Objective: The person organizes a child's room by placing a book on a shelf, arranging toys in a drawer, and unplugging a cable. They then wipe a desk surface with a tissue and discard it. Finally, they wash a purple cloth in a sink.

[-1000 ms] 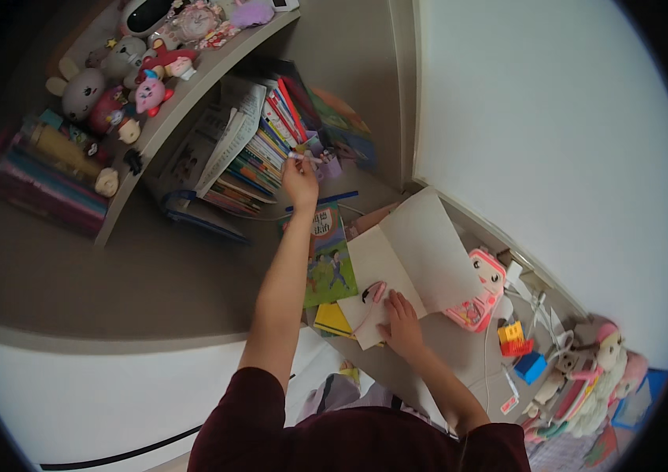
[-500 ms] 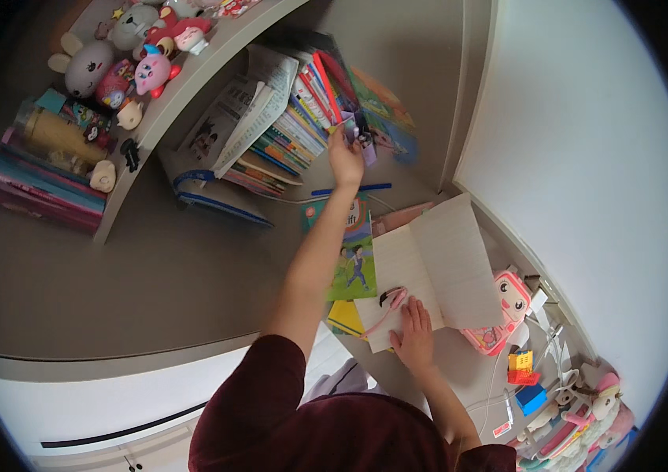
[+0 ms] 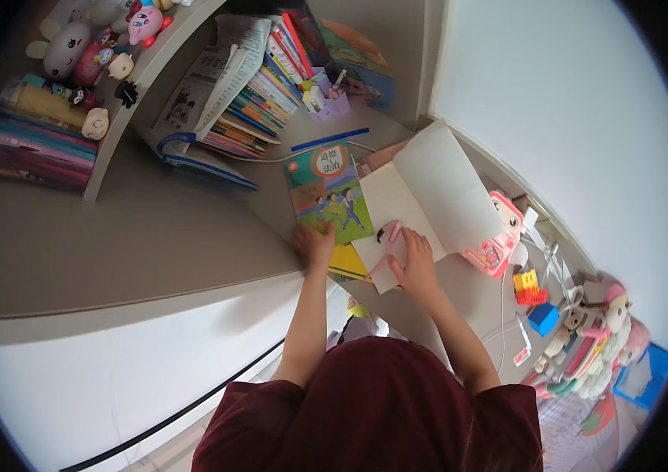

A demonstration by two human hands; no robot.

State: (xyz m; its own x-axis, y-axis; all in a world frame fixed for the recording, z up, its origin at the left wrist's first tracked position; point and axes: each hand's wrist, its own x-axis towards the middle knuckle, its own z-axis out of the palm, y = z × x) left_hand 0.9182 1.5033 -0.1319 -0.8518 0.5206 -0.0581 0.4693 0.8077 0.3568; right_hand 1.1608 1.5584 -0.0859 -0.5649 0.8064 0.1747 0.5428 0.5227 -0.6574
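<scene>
Touching with your left hand (image 3: pixel 316 241), its grip unclear, the lower corner of the green textbook (image 3: pixel 334 185), you rest your right hand (image 3: pixel 419 269), fingers spread, on the notebook (image 3: pixel 440 193) lying across the tabletop (image 3: pixel 464 287).

Before you, a closed paperback book (image 3: pixel 332 185) lies face up on the counter (image 3: pixel 469 289), its top edge slanted a little toward your left. Its cover is teal above, with a pale round label, and green below, with running figures drawn on it. Just to its right you have a notebook (image 3: pixel 387 189) lying open, its pages pale and bare of writing as far as you can see. Its left page reaches toward you; its right leaf angles away, apparently raised. On the left page rests a slim pink-and-black item (image 3: pixel 394 230); you cannot make out its kind.
</scene>
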